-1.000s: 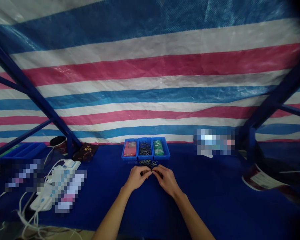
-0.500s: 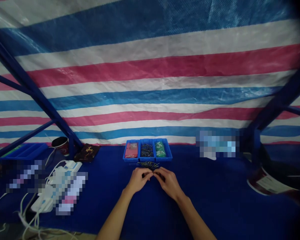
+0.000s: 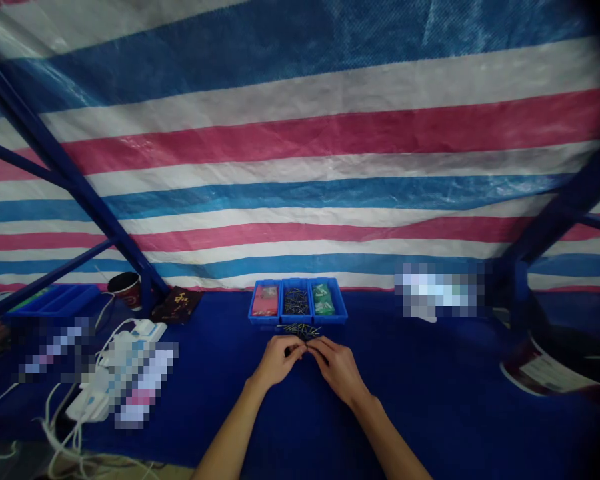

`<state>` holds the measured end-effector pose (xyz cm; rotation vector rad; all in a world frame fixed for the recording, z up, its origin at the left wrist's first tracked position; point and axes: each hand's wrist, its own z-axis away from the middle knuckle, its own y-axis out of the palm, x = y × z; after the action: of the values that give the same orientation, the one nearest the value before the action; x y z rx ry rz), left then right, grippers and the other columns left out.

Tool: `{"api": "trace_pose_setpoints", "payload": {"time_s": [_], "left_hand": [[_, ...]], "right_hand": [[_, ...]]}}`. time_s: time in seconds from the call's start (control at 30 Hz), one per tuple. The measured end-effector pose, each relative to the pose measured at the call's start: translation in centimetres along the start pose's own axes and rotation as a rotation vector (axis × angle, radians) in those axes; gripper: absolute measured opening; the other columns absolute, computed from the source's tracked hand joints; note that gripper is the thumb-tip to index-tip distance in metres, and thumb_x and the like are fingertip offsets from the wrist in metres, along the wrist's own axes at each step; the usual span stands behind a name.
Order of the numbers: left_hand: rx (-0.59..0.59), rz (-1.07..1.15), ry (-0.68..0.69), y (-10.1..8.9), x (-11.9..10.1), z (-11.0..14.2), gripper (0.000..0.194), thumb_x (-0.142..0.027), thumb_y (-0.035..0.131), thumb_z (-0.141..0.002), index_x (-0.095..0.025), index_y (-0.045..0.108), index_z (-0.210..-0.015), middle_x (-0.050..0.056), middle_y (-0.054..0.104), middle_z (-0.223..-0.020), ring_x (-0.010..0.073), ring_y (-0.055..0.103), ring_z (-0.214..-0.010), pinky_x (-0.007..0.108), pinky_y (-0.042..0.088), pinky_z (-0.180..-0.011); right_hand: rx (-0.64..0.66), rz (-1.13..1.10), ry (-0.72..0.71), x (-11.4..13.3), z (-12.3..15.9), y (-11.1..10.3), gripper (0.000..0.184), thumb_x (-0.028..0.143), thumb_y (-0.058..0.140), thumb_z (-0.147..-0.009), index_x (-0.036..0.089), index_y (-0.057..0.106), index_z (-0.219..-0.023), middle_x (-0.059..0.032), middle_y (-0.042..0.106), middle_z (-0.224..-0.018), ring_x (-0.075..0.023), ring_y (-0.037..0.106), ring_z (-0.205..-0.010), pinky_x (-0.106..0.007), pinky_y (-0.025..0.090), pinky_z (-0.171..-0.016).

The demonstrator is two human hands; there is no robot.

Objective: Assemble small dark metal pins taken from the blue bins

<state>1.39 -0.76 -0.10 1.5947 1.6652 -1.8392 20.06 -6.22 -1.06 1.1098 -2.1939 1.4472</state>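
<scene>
Left hand [image 3: 280,360] and right hand [image 3: 337,368] meet, fingertip to fingertip — the thin dark pieces [image 3: 299,330] lie heaped just beyond, in front of the blue trays [image 3: 331,321]. Whether either grip is closed on anything, I can't tell; too small. Light, level fingers and steady wrists suit work this fine.

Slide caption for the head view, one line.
Left hand and right hand close together before a heap of thin pieces, three blue bins behind.
</scene>
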Motion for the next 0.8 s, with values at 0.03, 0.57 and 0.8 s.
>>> {"api": "trace_pose_setpoints", "payload": {"time_s": [0.03,0.57,0.8], "left_hand": [[-0.002,0.013,0.007,-0.04,0.01,0.02,0.029,-0.033,0.054,-0.097,-0.016,0.073,-0.082,0.002,0.07,-0.071,0.0134,0.062,-0.064,0.021,0.041,-0.064],[-0.004,0.002,0.039,-0.1,0.03,0.04,0.032,-0.035,0.055,-0.098,-0.016,0.074,-0.082,0.005,0.07,-0.077,0.015,0.062,-0.07,0.023,0.043,-0.069],[-0.014,0.017,0.04,-0.22,-0.29,0.11,0.034,-0.036,0.054,-0.098,-0.016,0.074,-0.08,0.004,0.07,-0.076,0.0153,0.063,-0.071,0.024,0.045,-0.071]], "right_hand": [[0.001,-0.011,-0.004,0.1,-0.02,0.02,0.027,0.026,0.043,-0.104,0.026,0.069,-0.113,-0.0047,0.071,-0.101,-0.0188,0.07,-0.086,-0.03,0.054,-0.079],[-0.005,0.04,0.064,0.22,0.09,0.49,0.023,0.021,0.044,-0.102,0.023,0.066,-0.098,-0.0035,0.07,-0.09,-0.0174,0.068,-0.078,-0.027,0.047,-0.072],[0.015,0.028,0.076,0.38,0.05,0.46,0.023,0.023,0.041,-0.103,0.023,0.063,-0.095,-0.0035,0.069,-0.088,-0.0176,0.067,-0.076,-0.027,0.045,-0.069]]}}
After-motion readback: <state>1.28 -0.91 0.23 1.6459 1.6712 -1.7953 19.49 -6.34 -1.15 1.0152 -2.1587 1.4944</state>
